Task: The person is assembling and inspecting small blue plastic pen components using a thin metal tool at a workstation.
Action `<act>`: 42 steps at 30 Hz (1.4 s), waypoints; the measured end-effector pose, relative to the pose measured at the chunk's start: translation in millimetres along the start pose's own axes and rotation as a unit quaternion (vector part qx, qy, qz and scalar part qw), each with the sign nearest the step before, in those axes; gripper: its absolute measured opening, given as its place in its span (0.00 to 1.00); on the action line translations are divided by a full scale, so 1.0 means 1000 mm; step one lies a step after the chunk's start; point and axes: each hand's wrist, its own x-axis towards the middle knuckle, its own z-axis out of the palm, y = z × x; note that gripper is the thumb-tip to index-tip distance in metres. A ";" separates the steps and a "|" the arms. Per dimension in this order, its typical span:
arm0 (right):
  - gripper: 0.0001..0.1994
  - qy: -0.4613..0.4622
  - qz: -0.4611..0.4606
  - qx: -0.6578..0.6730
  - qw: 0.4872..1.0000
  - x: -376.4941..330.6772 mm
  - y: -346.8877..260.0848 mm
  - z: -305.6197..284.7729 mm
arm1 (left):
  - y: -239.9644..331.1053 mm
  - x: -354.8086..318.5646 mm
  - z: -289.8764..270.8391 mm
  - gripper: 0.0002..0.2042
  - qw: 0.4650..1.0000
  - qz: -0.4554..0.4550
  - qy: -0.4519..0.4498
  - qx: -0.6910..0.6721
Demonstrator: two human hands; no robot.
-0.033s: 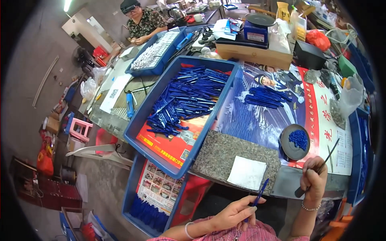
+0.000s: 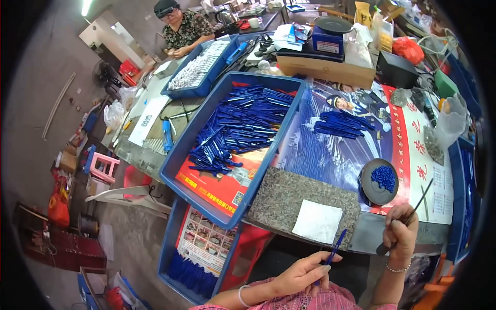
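Note:
My left hand point(image 2: 300, 275) grips a slim, pointed blue stick point(image 2: 338, 244), held at a slant in front of my pink patterned top. To its right, my raised right hand point(image 2: 402, 231) is closed round a thin dark rod-shaped tool point(image 2: 424, 195) with a thicker lower end; its exact kind is unclear. Just beyond the right hand, a round grey dish point(image 2: 383, 199) holds small blue pieces point(image 2: 383, 177). A white folded paper point(image 2: 317, 222) lies on the speckled stone slab point(image 2: 281, 191) beyond my left hand. Farther off, a pile of blue sticks point(image 2: 343, 125) rests on a poster.
A large blue tray point(image 2: 171, 173) full of blue sticks stands left of the slab, with another blue tray point(image 2: 164, 258) below it. Across the table a person point(image 2: 188, 28) sits by a tray of white pieces point(image 2: 201, 64). A wooden box point(image 2: 328, 71) stands at the back.
My right hand and its tool have shifted very slightly, with the fingers turned a little. The left hand and the blue stick look unmoved.

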 end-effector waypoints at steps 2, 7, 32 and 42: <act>0.06 -0.030 0.013 0.042 0.999 -0.009 0.009 0.004 | 0.001 -0.001 0.002 0.17 1.000 -0.008 0.003 0.002; 0.07 -0.058 0.064 0.084 0.993 -0.025 0.024 0.013 | -0.004 -0.003 0.004 0.15 1.000 -0.022 0.007 -0.014; 0.04 -0.184 0.276 0.433 0.838 -0.048 0.066 -0.007 | -0.011 0.001 0.007 0.10 0.997 -0.028 0.066 0.007; 0.04 -0.166 0.287 0.474 0.816 -0.045 0.067 0.006 | -0.005 0.002 0.002 0.08 0.997 -0.030 0.072 -0.014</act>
